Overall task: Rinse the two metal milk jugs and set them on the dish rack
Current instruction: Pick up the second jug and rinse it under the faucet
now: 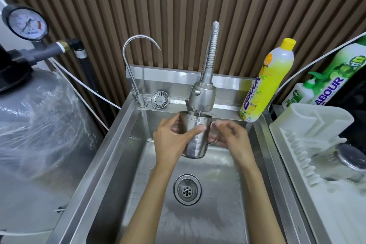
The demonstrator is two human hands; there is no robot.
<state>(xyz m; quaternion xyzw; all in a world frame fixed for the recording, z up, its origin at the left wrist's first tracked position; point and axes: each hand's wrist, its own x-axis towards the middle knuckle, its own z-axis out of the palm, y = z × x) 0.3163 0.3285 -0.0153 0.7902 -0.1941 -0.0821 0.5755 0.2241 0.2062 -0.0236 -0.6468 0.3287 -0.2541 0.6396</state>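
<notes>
Now rinsing: metal milk jug (195, 136) held upright over the sink (122, 144), mouth just under the spray faucet head (202, 96). Left hand (172, 141) wrapped around the body, thumb across the front; right hand (231, 134) curled closed at the handle. Best kept centred under the head, tilted and swirled so water reaches every wall, then tipped out over the drain (187, 189). Wet steel, probably slippery, so firm grip. Dish rack (309, 125) waiting on the right; second jug not clearly identifiable.
</notes>
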